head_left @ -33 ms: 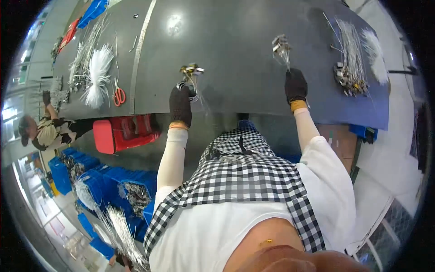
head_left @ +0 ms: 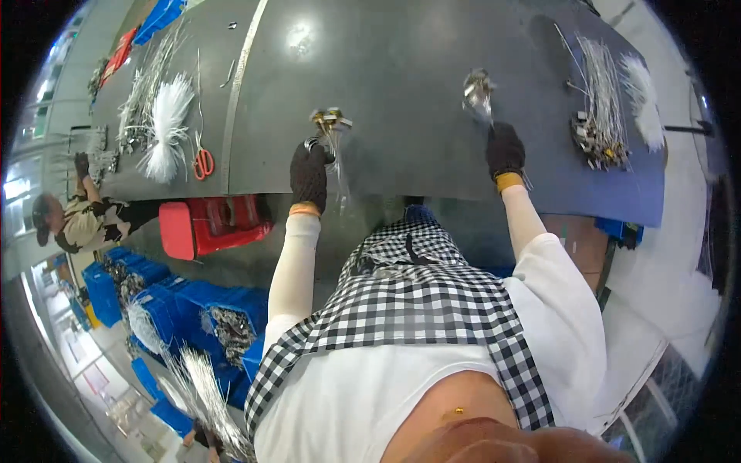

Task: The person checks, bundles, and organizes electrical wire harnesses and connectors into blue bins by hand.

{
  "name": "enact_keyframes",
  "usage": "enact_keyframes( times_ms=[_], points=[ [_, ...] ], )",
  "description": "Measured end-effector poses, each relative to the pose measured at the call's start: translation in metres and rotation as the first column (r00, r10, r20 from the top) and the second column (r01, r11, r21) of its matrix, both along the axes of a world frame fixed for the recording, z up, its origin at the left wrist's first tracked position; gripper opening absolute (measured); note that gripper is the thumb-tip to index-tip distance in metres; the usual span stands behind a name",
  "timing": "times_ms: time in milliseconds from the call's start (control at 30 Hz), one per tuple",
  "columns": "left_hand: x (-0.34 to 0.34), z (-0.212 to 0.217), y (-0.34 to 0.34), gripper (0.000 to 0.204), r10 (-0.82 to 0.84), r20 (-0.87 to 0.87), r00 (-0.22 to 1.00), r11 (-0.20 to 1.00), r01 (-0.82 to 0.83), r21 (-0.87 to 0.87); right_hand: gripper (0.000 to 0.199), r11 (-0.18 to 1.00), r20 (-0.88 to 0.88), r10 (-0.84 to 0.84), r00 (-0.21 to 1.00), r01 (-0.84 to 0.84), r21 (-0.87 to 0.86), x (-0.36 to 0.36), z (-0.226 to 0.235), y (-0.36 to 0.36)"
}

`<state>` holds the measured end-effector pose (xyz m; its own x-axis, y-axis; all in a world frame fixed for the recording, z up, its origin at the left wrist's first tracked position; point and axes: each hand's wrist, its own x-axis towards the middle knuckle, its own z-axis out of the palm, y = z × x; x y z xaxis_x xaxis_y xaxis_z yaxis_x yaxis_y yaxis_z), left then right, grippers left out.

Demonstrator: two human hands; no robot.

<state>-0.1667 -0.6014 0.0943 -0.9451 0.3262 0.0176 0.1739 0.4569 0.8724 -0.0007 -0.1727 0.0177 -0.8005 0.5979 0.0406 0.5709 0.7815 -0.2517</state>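
No text readable; pale strip (head_left: 238, 75) perhaps marked, too blurred.

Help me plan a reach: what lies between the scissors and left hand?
The head view shows a long ruler-like strip between scissors and left hand.

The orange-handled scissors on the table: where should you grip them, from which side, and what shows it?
The scissors are probably best gripped by their orange handles, coming from the near edge of the table. They lie with the handles toward that edge and the blades pointing away, which should keep the grip clear of the tips. The white bundle on their left crowds that side.
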Motion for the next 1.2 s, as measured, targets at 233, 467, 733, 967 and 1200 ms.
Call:
enact_keyframes(
  times_ms=[233,467,733,967,1200],
  points=[
    [-0.019,-0.022,0.025,0.047,0.127,-0.222,0.967,0.925,-0.197,-0.326,0.037,0.968,0.329,0.250,0.911,-0.243,-0.060,0.008,-0.002,0.026],
    [-0.008,0.058,0.011,0.053,0.140,0.353,0.925,0.987,-0.104,-0.119,0.042,0.646,-0.342,0.648,0.680,-0.729,-0.225,-0.105,0.135,-0.082],
    [0.010,0.120,-0.028,0.074,0.101,0.295,0.950,0.982,-0.142,0.122,0.036,0.064,-0.521,0.804,0.287,-0.913,-0.404,-0.190,0.167,-0.262],
    [0.033,0.111,-0.126,0.078,0.030,-0.088,0.996,0.943,-0.057,-0.329,0.033,-0.195,-0.086,0.981,-0.176,-0.908,-0.372,-0.219,0.133,-0.369],
    [0.085,0.023,-0.226,0.073,0.130,-0.041,0.991,0.932,-0.137,-0.335,0.042,-0.486,0.046,0.828,-0.559,-0.755,-0.439,-0.219,0.094,-0.496]
  ],
)
